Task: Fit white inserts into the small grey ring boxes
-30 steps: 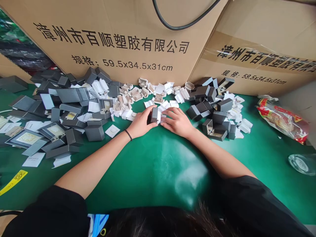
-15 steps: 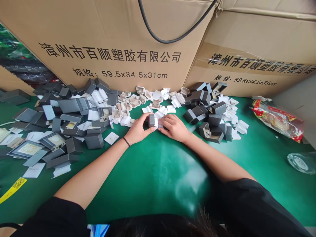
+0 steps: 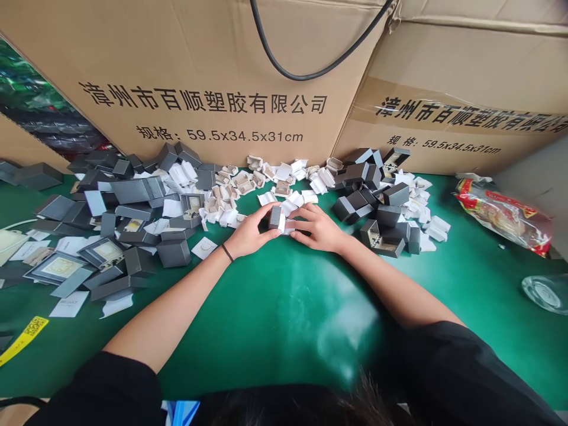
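Observation:
Between the thumb and fingers of my left hand (image 3: pixel 249 236) is a small dark grey jewellery box (image 3: pixel 274 218). A white paper insert (image 3: pixel 283 222) shows at the box's right side. The fingers of my right hand (image 3: pixel 322 229) are bent and slightly apart, with their tips on that insert; its inner part is hidden. Just beyond both hands lie white folded paper inserts (image 3: pixel 290 204). A small white card (image 3: pixel 204 248) lies left of my left wrist.
Piles of dark jewellery boxes and white papers lie left (image 3: pixel 133 207) and right (image 3: pixel 388 216) on the green table (image 3: pixel 275 319). Tall cartons (image 3: pixel 213 59) stand behind, under a hanging black cable (image 3: pixel 302 77). A food packet (image 3: pixel 506 216) and a glass (image 3: pixel 548 293) are at right.
The fingers of my right hand have spread a little and shifted slightly right. The dark box, still in my left hand, has tilted slightly. The whole view has moved a little.

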